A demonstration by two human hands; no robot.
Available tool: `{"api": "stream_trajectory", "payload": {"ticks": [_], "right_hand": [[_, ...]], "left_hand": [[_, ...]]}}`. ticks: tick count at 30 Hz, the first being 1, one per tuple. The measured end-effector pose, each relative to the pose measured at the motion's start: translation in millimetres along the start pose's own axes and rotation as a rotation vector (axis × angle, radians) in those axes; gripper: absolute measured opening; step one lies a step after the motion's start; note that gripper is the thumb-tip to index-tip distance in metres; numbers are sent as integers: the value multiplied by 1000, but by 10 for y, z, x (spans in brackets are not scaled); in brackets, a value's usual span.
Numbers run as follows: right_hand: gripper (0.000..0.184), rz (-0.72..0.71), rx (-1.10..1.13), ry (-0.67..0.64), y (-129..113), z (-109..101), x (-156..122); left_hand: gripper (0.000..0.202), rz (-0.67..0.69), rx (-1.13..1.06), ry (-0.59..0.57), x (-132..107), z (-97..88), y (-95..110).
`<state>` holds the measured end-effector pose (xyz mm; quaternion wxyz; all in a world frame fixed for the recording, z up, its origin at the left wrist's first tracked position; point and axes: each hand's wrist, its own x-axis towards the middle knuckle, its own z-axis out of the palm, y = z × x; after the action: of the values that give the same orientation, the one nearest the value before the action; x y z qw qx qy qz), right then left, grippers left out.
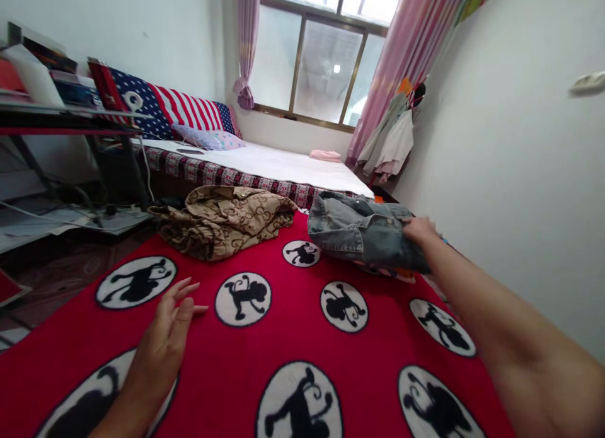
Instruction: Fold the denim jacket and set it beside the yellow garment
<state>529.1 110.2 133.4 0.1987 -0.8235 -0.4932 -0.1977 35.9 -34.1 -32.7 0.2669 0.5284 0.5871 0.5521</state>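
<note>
My right hand (420,231) reaches far forward and grips the near end of a folded blue denim jacket (363,231), which lies on a red blanket (283,340) printed with black monkeys in white circles. Something orange and white pokes out beneath the jacket. My left hand (167,324) hovers low over the blanket, fingers spread and holding nothing, nearest a white monkey circle (242,299). Left of the jacket lies a crumpled brown patterned garment (227,222), apart from both hands.
Beyond the blanket stands a bed (255,164) with a white sheet, a pillow (208,137) and a stars-and-stripes cover. A metal-legged desk (70,120) with cables below stands left. Clothes (385,135) hang by the curtained window (321,53). A white wall bounds the right.
</note>
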Motion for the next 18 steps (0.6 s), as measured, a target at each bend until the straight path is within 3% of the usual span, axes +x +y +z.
{"api": "stream_trajectory", "payload": {"ticks": [3,6,11,14,18], "right_hand": [[50,-18,15,-9,-159,39,47],[60,-167,-5,-16,-376,265,-180],[58,-180,-74,-310,-544,621,-415],[59,-165,-80,-368,-546,588,-393],[55,-106,125,-278,-601,426,-602]], "left_hand": [[58,-12,8,-24,-11,0,5],[57,-18,11,-21,-13,8,6],[59,-2,18,-3,2,20,26],[59,18,46,-13,30,34,0],[56,73,78,-23,63,64,-67]]}}
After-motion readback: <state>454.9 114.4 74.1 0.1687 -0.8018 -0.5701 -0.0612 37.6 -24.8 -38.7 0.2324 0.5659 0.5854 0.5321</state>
